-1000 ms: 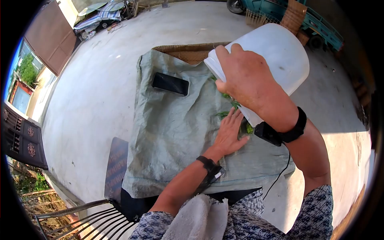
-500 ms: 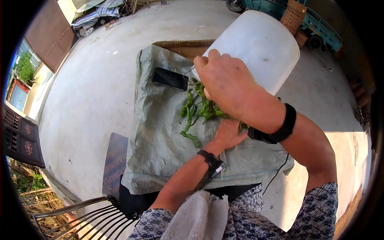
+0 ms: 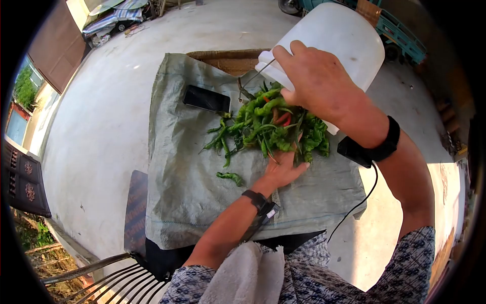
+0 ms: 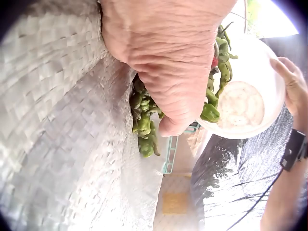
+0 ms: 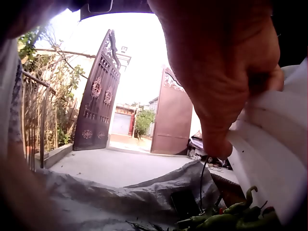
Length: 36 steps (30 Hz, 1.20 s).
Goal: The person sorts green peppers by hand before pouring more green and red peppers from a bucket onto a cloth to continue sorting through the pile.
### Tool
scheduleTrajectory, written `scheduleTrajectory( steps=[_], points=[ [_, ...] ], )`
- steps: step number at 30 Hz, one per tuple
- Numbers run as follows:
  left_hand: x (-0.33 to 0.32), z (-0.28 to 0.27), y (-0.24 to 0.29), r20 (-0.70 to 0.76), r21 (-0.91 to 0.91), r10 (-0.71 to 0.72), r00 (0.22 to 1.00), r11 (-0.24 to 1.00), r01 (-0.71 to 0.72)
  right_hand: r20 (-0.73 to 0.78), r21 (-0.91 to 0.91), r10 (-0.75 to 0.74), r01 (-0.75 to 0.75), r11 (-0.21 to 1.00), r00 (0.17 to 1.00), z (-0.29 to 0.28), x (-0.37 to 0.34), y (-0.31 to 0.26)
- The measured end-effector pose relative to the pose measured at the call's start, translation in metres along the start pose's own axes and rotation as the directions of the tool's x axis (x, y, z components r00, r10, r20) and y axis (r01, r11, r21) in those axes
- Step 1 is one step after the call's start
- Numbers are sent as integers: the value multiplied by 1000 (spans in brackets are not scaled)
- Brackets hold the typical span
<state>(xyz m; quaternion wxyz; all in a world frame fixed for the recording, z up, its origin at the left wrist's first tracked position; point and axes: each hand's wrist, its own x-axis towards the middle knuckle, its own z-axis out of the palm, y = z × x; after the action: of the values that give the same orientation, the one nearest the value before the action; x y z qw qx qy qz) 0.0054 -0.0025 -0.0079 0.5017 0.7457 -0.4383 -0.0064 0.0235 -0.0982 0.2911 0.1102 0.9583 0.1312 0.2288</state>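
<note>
A white bucket [image 3: 339, 40] lies tipped on its side, gripped at the rim by my right hand [image 3: 324, 81]; its wire handle hangs toward the sack. Green peppers [image 3: 258, 121] with a few red ones form a heap on the grey-green woven sack [image 3: 202, 192] below the bucket's mouth. My left hand [image 3: 283, 169] rests at the heap's near edge, its fingertips partly hidden by peppers. In the left wrist view the inside of the bucket [image 4: 240, 106] shows, with peppers [image 4: 211, 106] at its lip. One pepper [image 3: 230, 178] lies apart on the sack.
A black phone [image 3: 206, 98] lies on the sack, left of the peppers. Behind the sack shows a woven basket's edge [image 3: 223, 62]. A metal-barred chair [image 3: 116, 283] stands at lower left, and a cable hangs from the right wrist device.
Many more peppers have come out of the bucket into a heap. The bucket and right hand moved left, then back right. My left hand now lies against the heap.
</note>
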Motion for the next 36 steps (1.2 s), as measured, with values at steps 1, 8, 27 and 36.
scheduleTrajectory(
  steps=[1,8,27,36],
  points=[
    [1,-3,1,-5,18,8,1000,1000,-8,-3,-5,-1,1,1000,1000,-1,-2,4],
    [4,-8,8,-1,-23,40,999,999,-40,-145,-15,-28,27,1000,989,-11,-2,26],
    [-1,-5,7,-103,61,83,991,995,-77,-130,155,51,-31,987,990,-94,-10,36],
    [0,-3,7,-79,-95,-41,996,995,34,-190,56,145,-137,989,971,-115,-14,31]
  ],
)
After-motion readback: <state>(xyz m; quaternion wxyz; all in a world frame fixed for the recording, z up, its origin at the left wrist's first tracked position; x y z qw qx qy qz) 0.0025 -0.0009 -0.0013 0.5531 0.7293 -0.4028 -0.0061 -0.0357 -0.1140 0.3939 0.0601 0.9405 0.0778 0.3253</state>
